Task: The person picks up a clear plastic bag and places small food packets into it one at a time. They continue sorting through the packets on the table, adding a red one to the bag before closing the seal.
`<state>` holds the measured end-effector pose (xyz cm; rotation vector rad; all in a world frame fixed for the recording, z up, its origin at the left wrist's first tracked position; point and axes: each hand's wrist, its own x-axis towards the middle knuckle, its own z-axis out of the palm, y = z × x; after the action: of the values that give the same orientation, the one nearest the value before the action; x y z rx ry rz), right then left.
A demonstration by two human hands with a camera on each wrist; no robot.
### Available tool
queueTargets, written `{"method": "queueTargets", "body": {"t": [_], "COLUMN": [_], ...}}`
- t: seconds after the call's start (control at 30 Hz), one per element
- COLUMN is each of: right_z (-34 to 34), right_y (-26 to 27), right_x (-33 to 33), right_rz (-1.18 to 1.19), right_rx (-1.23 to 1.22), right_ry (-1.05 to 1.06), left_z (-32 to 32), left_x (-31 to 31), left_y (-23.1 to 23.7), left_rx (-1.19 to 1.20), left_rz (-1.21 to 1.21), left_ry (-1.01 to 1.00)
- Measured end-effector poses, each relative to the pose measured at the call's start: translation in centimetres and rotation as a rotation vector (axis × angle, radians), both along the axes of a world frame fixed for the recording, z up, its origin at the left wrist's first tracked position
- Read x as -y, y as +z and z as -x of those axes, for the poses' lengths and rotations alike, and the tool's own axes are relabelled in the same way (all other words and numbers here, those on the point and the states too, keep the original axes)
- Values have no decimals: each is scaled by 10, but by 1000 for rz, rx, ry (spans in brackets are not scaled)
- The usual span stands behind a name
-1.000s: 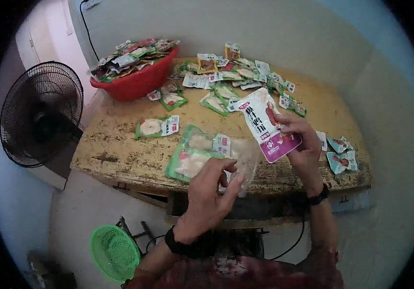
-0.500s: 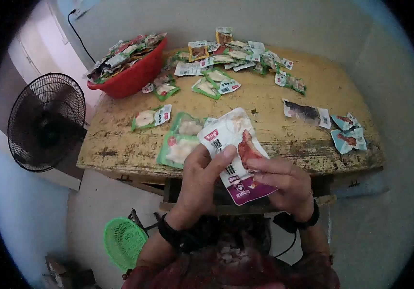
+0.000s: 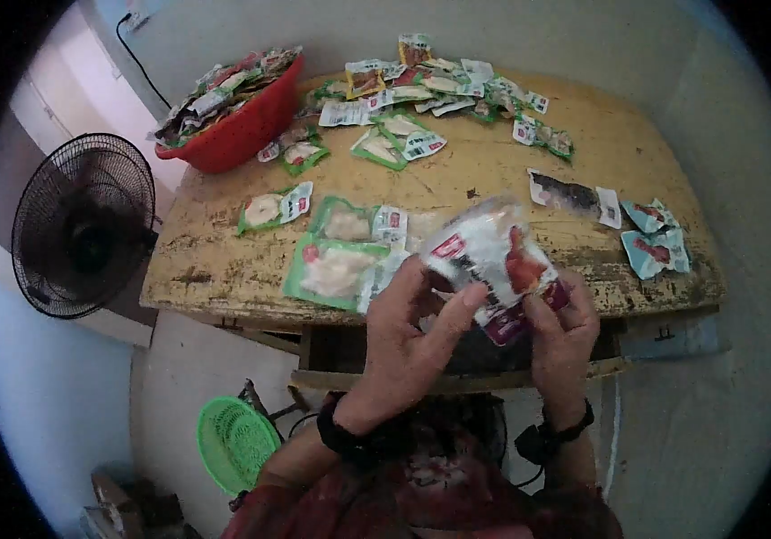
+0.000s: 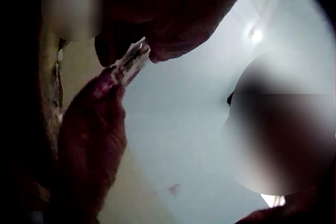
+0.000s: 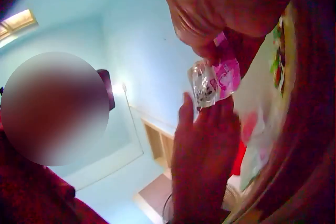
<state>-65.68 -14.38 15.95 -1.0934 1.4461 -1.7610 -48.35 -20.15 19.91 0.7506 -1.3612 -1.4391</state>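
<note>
A white snack packet (image 3: 484, 256) with a purple lower band and a picture of reddish meat is held tilted over the table's front edge in the head view. My left hand (image 3: 408, 346) grips its left side, thumb in front and fingers behind. At the purple lower right corner, my right hand (image 3: 565, 337) pinches it between thumb and fingers. The right wrist view shows the packet (image 5: 218, 79) bent between both hands. Left of my hands lie two large green-edged packets (image 3: 336, 269) of pale food, the nearer one partly covered by my left hand.
On the worn yellow table (image 3: 197, 265), a red basin (image 3: 246, 135) heaped with packets stands at the back left. Several packets (image 3: 444, 90) are piled at the back. A dark packet (image 3: 574, 196) and blue packets (image 3: 656, 251) lie right. A fan (image 3: 84, 225) and green basket (image 3: 237, 445) stand beyond the table.
My right hand alone held the packet up at the right; it has brought it left and down, and my left hand has taken hold too. The packet now looks more bent.
</note>
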Motion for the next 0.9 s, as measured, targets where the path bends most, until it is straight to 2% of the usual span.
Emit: {"method": "queueTargets", "body": {"t": [0.03,0.07,0.13,0.17,0.37,0.47,0.67,0.77,0.9], "right_z": [8,15,29,34,36,33,12,14,6], "right_y": [0,-1,6,5,9,12,17,17,34], "right_x": [1,2,-1,-3,-6,-2,17,26,40], "right_rz": [27,56,21,-9,-62,-91,-139,-203,-243], "right_rx": [71,143,51,27,79,124,204,178,141], "right_ry": [-23,-47,-71,-77,-15,87,231,349,367], "left_z": [1,-5,-21,-22,-30,-34,-21,-21,-18], "left_x": [0,3,10,11,19,21,15,14,14], "left_y": [-8,-8,-7,-9,-13,-17,-9,-5,-7], "left_rx": [70,256,636,675,918,840,609,607,627], "left_rz": [302,497,881,923,853,766,818,851,955], "left_ry": [141,217,363,419,408,325,395,395,387]}}
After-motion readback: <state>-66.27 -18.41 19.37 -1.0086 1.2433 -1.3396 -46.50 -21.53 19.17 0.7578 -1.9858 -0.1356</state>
